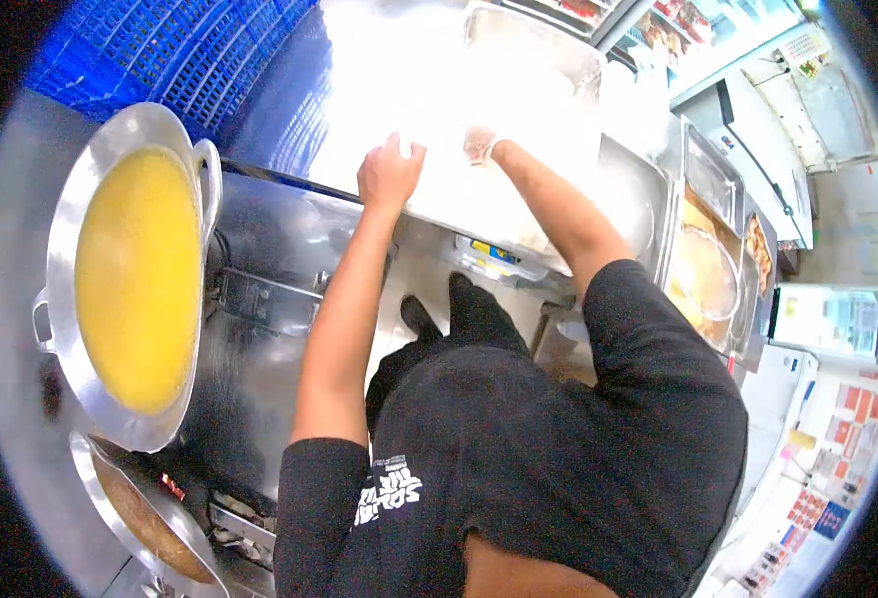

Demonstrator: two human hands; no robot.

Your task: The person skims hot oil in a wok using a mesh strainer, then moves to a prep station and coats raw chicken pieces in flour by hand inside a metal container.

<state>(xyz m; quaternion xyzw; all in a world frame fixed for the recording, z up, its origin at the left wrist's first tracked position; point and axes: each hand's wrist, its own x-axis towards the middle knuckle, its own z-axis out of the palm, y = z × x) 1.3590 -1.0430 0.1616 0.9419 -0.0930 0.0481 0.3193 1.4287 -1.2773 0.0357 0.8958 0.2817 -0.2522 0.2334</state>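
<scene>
My left hand (389, 174) is at the near edge of a glaring white work surface (399, 90), its fingers curled and the thumb pointing up and right. Whether anything is inside that hand is lost in the glare. To its right, my right hand (479, 145) reaches over the same surface, with a pale band or cuff at the wrist. Its fingers fade into the white, so their shape and anything under them cannot be made out. A clear-walled tub or tray (578, 70) stands beyond it at the far side.
On the left, a big metal wok (55, 229) holds yellow liquid (140, 279); a second pan (95, 468) sits below it. Blue plastic baskets (179, 60) stand at upper left. Metal trays of food (703, 259) line the right, near a white chest freezer (748, 140).
</scene>
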